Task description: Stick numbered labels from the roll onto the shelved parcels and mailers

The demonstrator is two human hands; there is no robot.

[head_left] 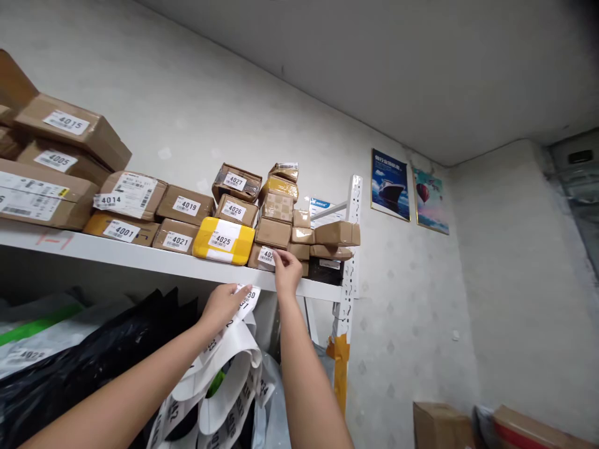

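Observation:
My right hand (286, 273) reaches up to the white shelf (154, 259) and pinches a white number label (267, 255) against the front of a small brown parcel (262, 257). My left hand (223, 307) is closed on a long strip of white number labels (234, 349) that hangs down below the shelf edge. To the left of the brown parcel lies a yellow parcel marked 4025 (223, 241). More numbered cardboard parcels are stacked along the shelf, among them 4021 (176, 237), 4026 (236, 211) and 4027 (236, 183).
The white upright post (349, 249) ends the shelf on the right. Black and grey plastic bags (93, 349) fill the level below. Two posters (409, 190) hang on the wall. Cardboard boxes (444, 427) stand on the floor at lower right.

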